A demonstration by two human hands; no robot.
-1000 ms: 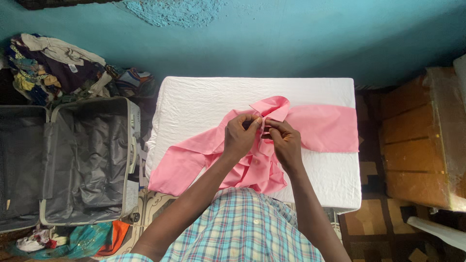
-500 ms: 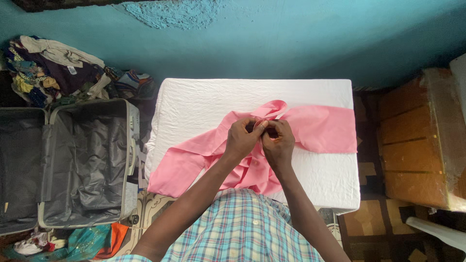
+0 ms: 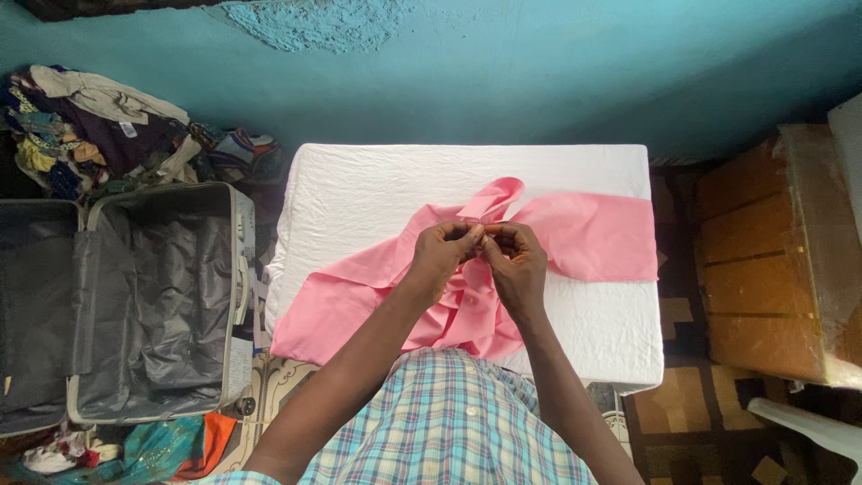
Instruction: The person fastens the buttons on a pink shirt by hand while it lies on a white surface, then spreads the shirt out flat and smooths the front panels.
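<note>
A pink shirt (image 3: 588, 235) lies spread across a table covered in white cloth (image 3: 368, 184); one sleeve hangs over the near left edge. My left hand (image 3: 444, 254) and my right hand (image 3: 514, 258) meet over the shirt's middle, just below its collar. Fingertips of both hands pinch the pink fabric there, close together. What exactly sits between the fingertips is too small to tell. My forearms reach in from the bottom, above my checked shirt.
An open grey suitcase (image 3: 135, 305) lies on the floor to the left. A pile of mixed clothes (image 3: 99, 126) sits behind it against the teal wall. A wooden box (image 3: 777, 260) stands to the right, with a white chair part (image 3: 808, 427) near it.
My two hands have drawn closer together on the shirt's front. The shirt itself lies as before.
</note>
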